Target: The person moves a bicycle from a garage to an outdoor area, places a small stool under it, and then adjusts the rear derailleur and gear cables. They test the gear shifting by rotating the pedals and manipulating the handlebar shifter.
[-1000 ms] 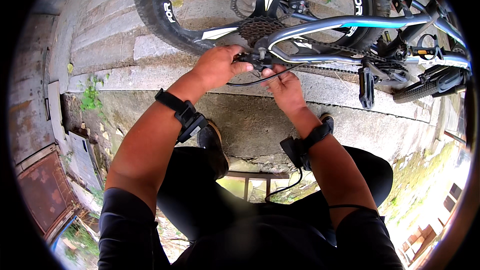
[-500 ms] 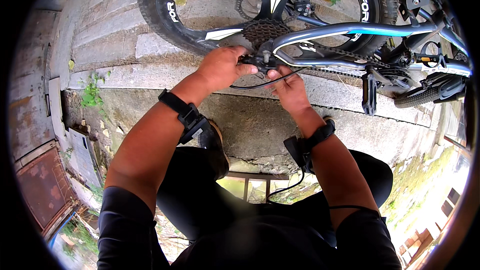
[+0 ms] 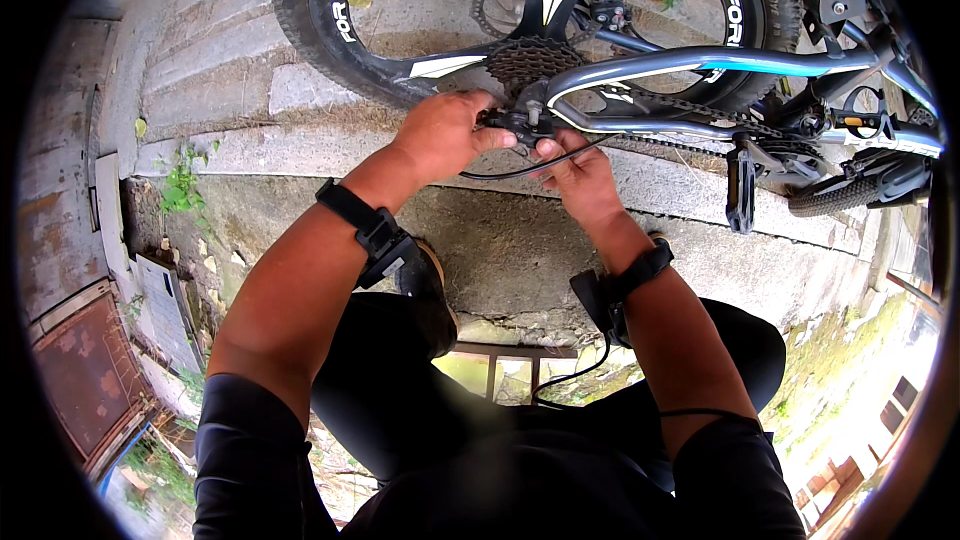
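A grey bicycle frame (image 3: 740, 58) lies above my hands, its black rear wheel (image 3: 290, 10) behind it. My left hand (image 3: 440, 135) grips the black rear derailleur (image 3: 525, 128) from the left, its thumb along the lower side, just below the gear cassette (image 3: 530, 65). My right hand (image 3: 580, 180) has thumb and fingers closed at the derailleur's lower right, beside a black cable (image 3: 495, 175); exactly what they pinch is partly hidden. The chain (image 3: 680, 105) runs right toward the crank and pedal (image 3: 740, 190).
Beneath the bicycle are worn concrete steps (image 3: 210, 60); a ledge (image 3: 500, 240) runs under my feet. Small green weeds (image 3: 182, 185) grow at left. A rusty metal panel (image 3: 85, 365) is at the lower left. The front tyre (image 3: 830, 195) shows at right.
Over the last second both hands and the bicycle appear shifted slightly to the right in view. Both hands stay at the derailleur, with barely any movement in the last half second.
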Demonstrator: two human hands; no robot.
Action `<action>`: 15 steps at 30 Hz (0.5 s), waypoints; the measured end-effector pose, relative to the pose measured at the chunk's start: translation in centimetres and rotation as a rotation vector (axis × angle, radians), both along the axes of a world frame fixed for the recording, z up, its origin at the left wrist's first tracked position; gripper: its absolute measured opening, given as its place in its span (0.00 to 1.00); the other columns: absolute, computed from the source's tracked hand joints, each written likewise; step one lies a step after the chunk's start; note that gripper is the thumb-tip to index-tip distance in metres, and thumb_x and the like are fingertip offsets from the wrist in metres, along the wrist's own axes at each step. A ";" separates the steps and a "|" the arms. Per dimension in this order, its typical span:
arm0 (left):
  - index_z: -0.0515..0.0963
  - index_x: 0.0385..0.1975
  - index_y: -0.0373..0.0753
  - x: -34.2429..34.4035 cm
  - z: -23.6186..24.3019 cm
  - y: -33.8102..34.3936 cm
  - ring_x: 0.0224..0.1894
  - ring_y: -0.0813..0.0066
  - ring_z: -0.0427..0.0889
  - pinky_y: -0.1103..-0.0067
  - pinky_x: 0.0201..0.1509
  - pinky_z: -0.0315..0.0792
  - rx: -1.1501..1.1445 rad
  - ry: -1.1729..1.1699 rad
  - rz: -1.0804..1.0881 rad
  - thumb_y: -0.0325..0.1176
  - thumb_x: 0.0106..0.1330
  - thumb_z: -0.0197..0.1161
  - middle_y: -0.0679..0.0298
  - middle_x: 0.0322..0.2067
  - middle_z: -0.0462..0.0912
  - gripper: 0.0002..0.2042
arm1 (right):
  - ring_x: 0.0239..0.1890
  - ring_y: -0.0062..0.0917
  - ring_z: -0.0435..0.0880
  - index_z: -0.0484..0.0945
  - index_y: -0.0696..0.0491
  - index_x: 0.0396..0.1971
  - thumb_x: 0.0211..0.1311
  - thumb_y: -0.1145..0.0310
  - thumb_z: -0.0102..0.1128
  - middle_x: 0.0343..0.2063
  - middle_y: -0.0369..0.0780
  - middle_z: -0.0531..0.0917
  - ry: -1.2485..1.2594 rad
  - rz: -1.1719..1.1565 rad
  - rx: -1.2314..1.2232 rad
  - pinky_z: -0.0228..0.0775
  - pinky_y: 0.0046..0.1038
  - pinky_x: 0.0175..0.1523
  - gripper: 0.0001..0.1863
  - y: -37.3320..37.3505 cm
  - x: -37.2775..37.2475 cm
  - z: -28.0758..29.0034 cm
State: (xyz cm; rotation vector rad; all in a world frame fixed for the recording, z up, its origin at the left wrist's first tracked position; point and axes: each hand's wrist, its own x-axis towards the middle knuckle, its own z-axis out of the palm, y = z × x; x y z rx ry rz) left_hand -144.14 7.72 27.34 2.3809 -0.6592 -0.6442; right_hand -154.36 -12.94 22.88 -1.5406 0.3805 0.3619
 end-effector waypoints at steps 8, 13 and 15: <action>0.79 0.52 0.35 0.1 0.5 -0.1 0.44 0.54 0.84 0.68 0.48 0.76 -0.025 0.038 -0.007 0.47 0.61 0.71 0.49 0.43 0.85 0.26 | 0.36 0.19 0.86 0.77 0.52 0.52 0.68 0.47 0.61 0.39 0.34 0.83 0.037 0.023 0.050 0.75 0.20 0.36 0.25 -0.1 0.1 0.6; 0.76 0.55 0.33 0.2 -0.4 0.1 0.45 0.57 0.85 0.69 0.49 0.76 -0.105 0.125 0.000 0.46 0.62 0.70 0.48 0.42 0.85 0.27 | 0.37 0.22 0.86 0.76 0.53 0.52 0.68 0.47 0.62 0.40 0.35 0.83 0.086 -0.017 0.214 0.77 0.22 0.38 0.25 0.7 0.1 1.1; 0.76 0.55 0.32 0.3 -0.3 -0.2 0.44 0.58 0.85 0.69 0.49 0.76 -0.101 0.153 0.002 0.46 0.62 0.71 0.48 0.41 0.85 0.28 | 0.34 0.22 0.86 0.76 0.53 0.50 0.67 0.48 0.63 0.40 0.35 0.83 0.094 -0.029 0.277 0.77 0.21 0.36 0.24 0.6 0.2 1.0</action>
